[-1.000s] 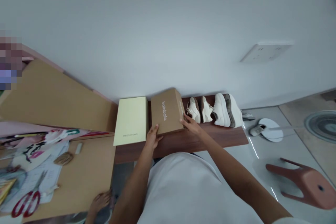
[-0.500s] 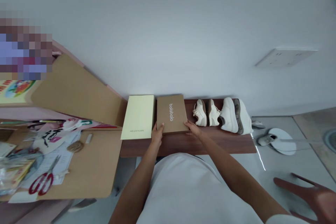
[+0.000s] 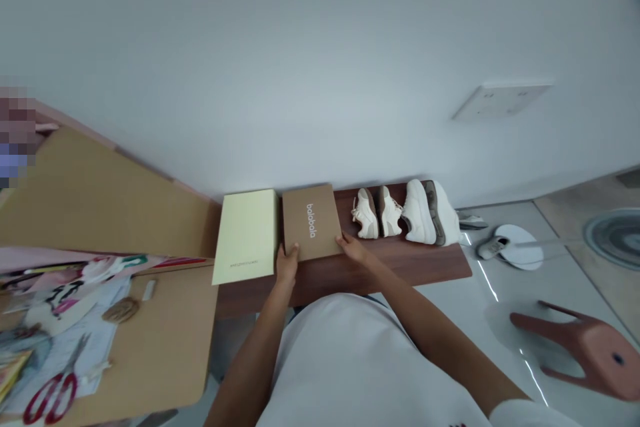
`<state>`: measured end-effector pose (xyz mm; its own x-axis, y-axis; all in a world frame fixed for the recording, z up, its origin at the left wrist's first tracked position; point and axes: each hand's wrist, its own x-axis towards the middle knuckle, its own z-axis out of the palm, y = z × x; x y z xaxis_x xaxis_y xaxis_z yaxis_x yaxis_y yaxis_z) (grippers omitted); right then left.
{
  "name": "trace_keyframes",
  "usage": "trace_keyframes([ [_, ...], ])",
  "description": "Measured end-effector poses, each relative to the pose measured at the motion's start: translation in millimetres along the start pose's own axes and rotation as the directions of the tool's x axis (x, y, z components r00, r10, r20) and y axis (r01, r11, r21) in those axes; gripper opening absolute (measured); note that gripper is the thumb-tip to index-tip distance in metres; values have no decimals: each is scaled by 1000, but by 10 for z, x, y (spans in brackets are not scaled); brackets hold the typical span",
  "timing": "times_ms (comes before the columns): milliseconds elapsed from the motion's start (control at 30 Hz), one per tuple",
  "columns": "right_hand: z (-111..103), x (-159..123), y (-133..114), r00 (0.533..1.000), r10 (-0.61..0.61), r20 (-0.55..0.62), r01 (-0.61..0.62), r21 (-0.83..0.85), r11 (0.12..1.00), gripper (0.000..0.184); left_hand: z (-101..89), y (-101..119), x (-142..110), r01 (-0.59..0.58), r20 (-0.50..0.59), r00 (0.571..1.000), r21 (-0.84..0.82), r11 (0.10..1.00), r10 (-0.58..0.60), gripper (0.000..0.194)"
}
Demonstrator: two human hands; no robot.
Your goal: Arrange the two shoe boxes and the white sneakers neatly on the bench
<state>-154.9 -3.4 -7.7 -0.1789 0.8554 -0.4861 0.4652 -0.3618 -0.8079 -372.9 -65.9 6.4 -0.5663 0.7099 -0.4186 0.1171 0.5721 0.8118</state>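
Note:
A brown shoe box with white lettering lies on the dark wooden bench against the wall. My left hand grips its front left corner, thumb on top. My right hand holds the front right corner, fingers partly hidden beneath the edge. Just left of it stands a pale yellow box, a narrow gap between the two. To the right, a pair of small beige-and-white sneakers sits on the bench, followed by a pair of larger white shoes.
At left a tan table carries red-handled scissors, papers and a coil of twine. A pink plastic stool is on the floor at right, with a round white base behind it. A wall socket plate is above.
The view has turned to the right, so the bench, boxes and table appear further left. Both hands keep their hold on the brown shoe box, which stays beside the yellow one.

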Motion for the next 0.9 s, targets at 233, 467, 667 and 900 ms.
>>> trace_keyframes([
  [233, -878, -304, 283, 922, -110, -371, 106, -31, 994, 42, 222, 320, -416, -436, -17, 891, 249, 865, 454, 72],
  [467, -1605, -231, 589, 887, 35, -461, -102, -121, 987, 40, 1431, 494, -730, -383, 414, 842, 7, 924, 346, 66],
  [667, -1632, 49, 723, 946, 46, -322, -165, -352, 921, 48, 2025, 302, -550, -262, 390, 911, 290, 921, 136, 69],
  [900, -1695, 209, 796, 975, 55, -214, -147, -439, 887, 34, 2124, 191, -383, -263, 381, 914, 285, 922, 143, 44],
])
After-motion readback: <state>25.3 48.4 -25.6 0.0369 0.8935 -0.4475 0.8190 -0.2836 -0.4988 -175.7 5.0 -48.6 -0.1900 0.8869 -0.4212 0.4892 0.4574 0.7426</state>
